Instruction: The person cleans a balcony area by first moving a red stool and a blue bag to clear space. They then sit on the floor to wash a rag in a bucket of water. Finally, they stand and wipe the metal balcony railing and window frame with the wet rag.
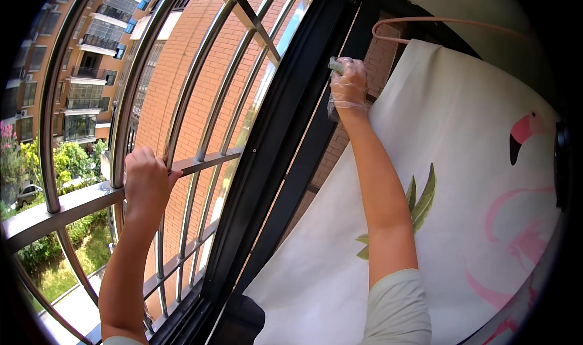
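Our two forearms rise from the lower edge, the right one coming out of a pale short sleeve close to the camera. Our left hand is clenched around a horizontal bar of the metal window grille, fingers wrapped over the top of it, holding us steady at the open window. Our right hand, in a thin clear disposable glove, reaches high and grasps a small grey-green cloth or sponge, pressed against the black window frame near its upper part. Just to the right of that arm hangs a white curtain printed with a pink flamingo and green leaves, and a thin pinkish cord loops above it. Outside we see brick apartment blocks and green shrubs far below. We judge the wiping to be somewhere in its course at the top of the frame; we cannot tell from here which stretches are already clean, and the long lower run of the frame appears yet to be covered.
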Tool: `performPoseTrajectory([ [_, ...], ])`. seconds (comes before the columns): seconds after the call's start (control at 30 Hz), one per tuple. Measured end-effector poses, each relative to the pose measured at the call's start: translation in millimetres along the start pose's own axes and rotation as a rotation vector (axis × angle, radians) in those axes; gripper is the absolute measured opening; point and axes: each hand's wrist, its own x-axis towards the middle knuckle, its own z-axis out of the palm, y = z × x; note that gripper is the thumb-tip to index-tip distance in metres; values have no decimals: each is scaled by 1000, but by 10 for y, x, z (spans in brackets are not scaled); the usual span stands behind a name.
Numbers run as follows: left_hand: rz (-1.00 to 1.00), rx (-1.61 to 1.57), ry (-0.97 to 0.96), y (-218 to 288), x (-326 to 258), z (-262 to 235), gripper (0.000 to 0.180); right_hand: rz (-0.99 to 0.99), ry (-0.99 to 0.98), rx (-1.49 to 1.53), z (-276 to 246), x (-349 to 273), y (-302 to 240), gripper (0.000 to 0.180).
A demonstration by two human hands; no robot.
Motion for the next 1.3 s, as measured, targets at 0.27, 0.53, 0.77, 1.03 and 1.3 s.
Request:
performPoseTrajectory([
  [0.27,-5,-64,11,-28,-4,-3,43,-300,-242,-62,47,-402,-206,17],
  [0.53,71,-30,78,34,20,47,48,-500,-168,-328,173,-131,135,17],
  [0.77,1,-70,30,-77,-13,5,41,-562,-288,-156,102,-699,-146,20],
  [1.03,12,-128,79,-15,-12,15,38,-397,-237,-599,460,320,251,42],
  [1.3,-41,-168,58,9,-16,-7,39,-184,-176,-667,724,1073,395,44],
])
